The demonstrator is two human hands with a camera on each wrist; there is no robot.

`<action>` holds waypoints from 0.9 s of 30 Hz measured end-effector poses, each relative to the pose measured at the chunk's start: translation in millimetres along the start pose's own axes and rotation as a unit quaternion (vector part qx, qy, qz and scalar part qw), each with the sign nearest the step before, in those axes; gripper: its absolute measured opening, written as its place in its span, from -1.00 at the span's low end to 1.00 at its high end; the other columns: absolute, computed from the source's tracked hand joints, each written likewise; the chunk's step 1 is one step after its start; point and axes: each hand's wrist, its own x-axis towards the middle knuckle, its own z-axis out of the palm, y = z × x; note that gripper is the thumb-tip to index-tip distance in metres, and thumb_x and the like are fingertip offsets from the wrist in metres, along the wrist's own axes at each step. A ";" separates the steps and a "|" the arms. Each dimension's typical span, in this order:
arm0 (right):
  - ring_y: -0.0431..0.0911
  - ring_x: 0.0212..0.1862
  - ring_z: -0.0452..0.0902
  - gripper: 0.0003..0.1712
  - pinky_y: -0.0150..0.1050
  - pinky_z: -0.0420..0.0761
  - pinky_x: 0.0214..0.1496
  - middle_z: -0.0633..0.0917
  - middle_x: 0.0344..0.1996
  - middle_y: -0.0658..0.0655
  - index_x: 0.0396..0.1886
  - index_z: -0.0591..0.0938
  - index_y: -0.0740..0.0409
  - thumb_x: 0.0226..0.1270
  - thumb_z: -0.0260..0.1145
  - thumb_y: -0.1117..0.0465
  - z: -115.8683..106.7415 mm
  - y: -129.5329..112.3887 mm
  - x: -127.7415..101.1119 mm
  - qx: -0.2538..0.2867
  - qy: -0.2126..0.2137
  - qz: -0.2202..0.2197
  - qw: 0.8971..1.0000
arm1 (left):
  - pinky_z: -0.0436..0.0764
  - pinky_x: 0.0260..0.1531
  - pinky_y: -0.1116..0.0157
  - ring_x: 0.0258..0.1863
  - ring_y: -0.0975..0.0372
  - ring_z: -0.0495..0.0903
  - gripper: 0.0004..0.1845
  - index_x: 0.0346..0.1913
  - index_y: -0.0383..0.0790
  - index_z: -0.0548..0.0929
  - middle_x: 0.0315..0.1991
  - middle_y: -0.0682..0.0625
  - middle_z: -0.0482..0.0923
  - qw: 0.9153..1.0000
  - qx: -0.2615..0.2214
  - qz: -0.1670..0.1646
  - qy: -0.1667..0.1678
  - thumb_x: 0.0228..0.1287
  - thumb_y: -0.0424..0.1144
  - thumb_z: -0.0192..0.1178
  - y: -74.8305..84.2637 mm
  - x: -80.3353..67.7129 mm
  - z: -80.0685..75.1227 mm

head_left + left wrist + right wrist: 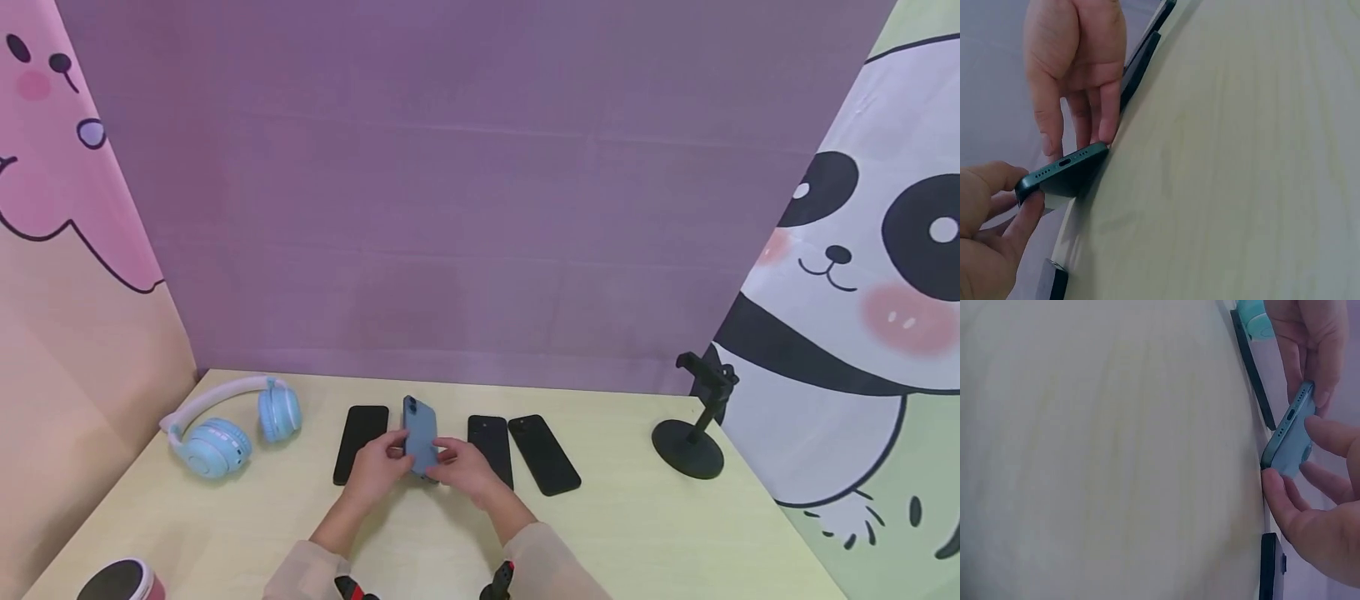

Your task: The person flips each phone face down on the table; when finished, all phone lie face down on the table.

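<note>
**Blue phone tilted up on one long edge between both hands**

The left hand and the right hand both pinch the slim blue rectangular phone at its near end, fingers curled on opposite faces. The phone sits right inside the grip, tilted up with one long edge resting on the pale yellow-green counter; its long axis runs straight away from the person. The left-wrist view shows the charging port on its near end facing the wrists. Both hands are equally close to it.

Just left of the grip lies a flat black phone; just right lie a second black phone, partly behind the right hand, and a third black phone. Farther left rest pale blue over-ear headphones. Well off to the right stands a black round-based phone stand.
</note>
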 end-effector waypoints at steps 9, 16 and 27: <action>-0.02 -0.29 0.48 -0.44 -0.12 0.50 -0.27 0.57 -0.26 0.18 0.09 0.48 0.29 0.04 0.39 0.26 3.1 -5.1 0.9 -0.118 0.021 0.021 0.993 | 0.52 -0.33 0.21 -0.31 0.12 0.54 -0.46 0.03 -0.46 0.51 -0.28 -0.17 0.54 0.996 0.092 0.000 0.008 -0.08 -0.33 0.37 -3.3 -0.4 7.9; -0.07 -0.35 0.47 -0.45 -0.16 0.50 -0.32 0.57 -0.34 0.12 0.08 0.49 0.29 0.03 0.39 0.28 3.8 -7.1 2.5 -0.149 0.023 0.031 0.988 | 0.40 -0.07 0.09 -0.12 -0.03 0.44 -0.42 0.03 -0.48 0.50 -0.10 -0.28 0.43 0.990 0.138 -0.002 0.018 -0.10 -0.28 0.39 -4.4 -0.1 12.4; -0.09 -0.40 0.46 -0.45 -0.19 0.49 -0.37 0.56 -0.45 0.08 0.05 0.51 0.31 0.00 0.40 0.29 2.8 -10.4 1.4 -0.214 0.024 0.018 0.976 | 0.41 -0.08 0.07 -0.12 -0.05 0.44 -0.48 0.00 -0.51 0.51 -0.15 -0.31 0.44 0.987 0.157 -0.009 -0.008 -0.05 -0.30 0.36 -6.5 0.4 17.0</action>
